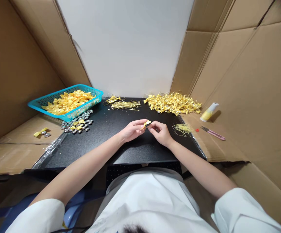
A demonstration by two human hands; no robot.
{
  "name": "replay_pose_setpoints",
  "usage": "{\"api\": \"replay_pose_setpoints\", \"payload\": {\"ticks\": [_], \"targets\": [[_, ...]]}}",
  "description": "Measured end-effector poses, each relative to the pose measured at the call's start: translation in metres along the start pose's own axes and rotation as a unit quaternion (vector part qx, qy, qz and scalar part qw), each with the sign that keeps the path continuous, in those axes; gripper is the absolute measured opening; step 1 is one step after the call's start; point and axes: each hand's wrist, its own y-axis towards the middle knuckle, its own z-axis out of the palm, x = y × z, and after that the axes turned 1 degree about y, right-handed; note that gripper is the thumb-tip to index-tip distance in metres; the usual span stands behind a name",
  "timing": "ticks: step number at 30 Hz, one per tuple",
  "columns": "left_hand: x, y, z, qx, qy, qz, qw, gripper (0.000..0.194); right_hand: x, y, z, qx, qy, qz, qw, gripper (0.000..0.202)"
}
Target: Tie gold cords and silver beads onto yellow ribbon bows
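Over the middle of the black table, my left hand [135, 130] pinches a small yellow ribbon bow [146, 124] between thumb and fingers. Close against its right side is my right hand [160, 132], its thumb and fingertips pressed together. Whatever those fingertips grip is too small to make out. Behind the hands lies a bundle of thin yellow strips [125, 105], with a few yellow bows [113, 99] at its back left. Several shiny silver beads [83, 121], some yellow bows among them, are spread to the left of my left hand.
A blue basket [37, 105] of yellow bows stands at back left. A heap of yellow bows [174, 103] lies back right. Further right are thread scraps [182, 128], a thread spool [209, 112] and pink-handled snips [213, 133]. Cardboard walls [256, 81] flank the black table [101, 152].
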Motion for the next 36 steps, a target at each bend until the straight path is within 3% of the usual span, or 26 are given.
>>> {"api": "replay_pose_setpoints", "payload": {"ticks": [17, 26, 29, 33, 36], "targets": [[-0.001, -0.003, 0.005, 0.000, 0.025, 0.000, 1.000, 0.031, -0.004, 0.000, 0.003, 0.000, 0.028, 0.013, 1.000, 0.020], [0.002, 0.001, 0.006, -0.036, 0.030, 0.011, 0.999, 0.031, -0.007, 0.002, 0.007, -0.003, 0.032, 0.009, 0.999, 0.016], [0.001, 0.003, 0.003, -0.052, 0.037, 0.034, 0.997, 0.032, -0.004, 0.005, 0.004, -0.032, -0.017, 0.007, 0.999, 0.011], [0.001, 0.004, 0.002, -0.081, 0.083, 0.065, 0.991, 0.033, 0.006, 0.006, -0.004, -0.122, -0.126, -0.064, 0.982, 0.008], [0.003, 0.003, 0.001, -0.083, 0.147, 0.083, 0.982, 0.035, 0.008, 0.006, -0.006, -0.114, -0.163, -0.078, 0.977, 0.005]]}}
